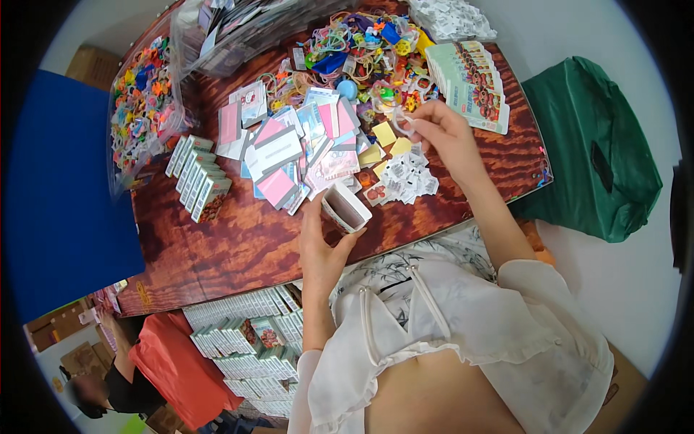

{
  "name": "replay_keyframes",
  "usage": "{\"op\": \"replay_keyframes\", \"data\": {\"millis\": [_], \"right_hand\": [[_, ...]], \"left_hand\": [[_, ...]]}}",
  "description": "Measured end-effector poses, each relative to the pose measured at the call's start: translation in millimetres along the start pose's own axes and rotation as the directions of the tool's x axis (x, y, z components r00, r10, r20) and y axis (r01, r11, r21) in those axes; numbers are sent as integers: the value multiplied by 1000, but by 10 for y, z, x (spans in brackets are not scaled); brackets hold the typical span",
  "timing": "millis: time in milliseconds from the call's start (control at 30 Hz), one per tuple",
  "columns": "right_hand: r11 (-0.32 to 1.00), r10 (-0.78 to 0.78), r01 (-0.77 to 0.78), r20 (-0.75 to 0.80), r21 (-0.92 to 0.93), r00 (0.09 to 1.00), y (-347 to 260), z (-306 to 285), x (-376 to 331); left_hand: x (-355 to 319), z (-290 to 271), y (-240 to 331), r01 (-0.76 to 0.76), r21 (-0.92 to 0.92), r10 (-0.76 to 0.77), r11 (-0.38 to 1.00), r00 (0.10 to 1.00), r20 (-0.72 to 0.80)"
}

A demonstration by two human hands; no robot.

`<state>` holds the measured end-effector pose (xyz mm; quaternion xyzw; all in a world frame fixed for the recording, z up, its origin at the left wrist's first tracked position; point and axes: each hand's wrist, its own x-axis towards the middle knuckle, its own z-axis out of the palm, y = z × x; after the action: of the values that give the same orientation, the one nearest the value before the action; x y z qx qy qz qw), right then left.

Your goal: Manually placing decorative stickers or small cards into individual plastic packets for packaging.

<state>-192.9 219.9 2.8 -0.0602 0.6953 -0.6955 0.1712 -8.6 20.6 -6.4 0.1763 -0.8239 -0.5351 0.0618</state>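
My left hand (322, 246) grips a small open box (340, 215), its mouth tilted toward me and its inside looking bare. Off to the right, my right hand (450, 139) pinches a whitish, translucent loop (402, 123) above the near edge of a heap of colourful bands and trinkets (354, 58). Between the hands lie yellow slips (384, 133) and a pile of small white printed paper slips (409, 178). Beside the box spreads a loose pile of pink, blue and white cards (278, 153). Flat green printed cartons (473, 90) fan out beyond my right hand.
Filled small boxes or closed cartons (199, 179) stand in rows at left. Behind them are a clear bag of trinkets (150, 94) and a clear container (228, 43). A green bag (600, 145) hangs right. Below are boxed rows (249, 340), a red bag (177, 362) and another person (123, 376).
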Motion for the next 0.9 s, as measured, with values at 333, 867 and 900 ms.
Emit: {"op": "replay_keyframes", "data": {"millis": [333,867,900], "right_hand": [[998,9,17,363,-68,932,-274,536,-531],[740,-412,519,321,-428,853,-130,615,-592],[783,-428,511,288,-355,857,-130,595,-593]], "left_hand": [[27,85,45,-91,197,99,976,995,-33],[12,135,80,-88,265,105,960,993,-52],[12,133,65,-92,252,111,963,992,-62]]}}
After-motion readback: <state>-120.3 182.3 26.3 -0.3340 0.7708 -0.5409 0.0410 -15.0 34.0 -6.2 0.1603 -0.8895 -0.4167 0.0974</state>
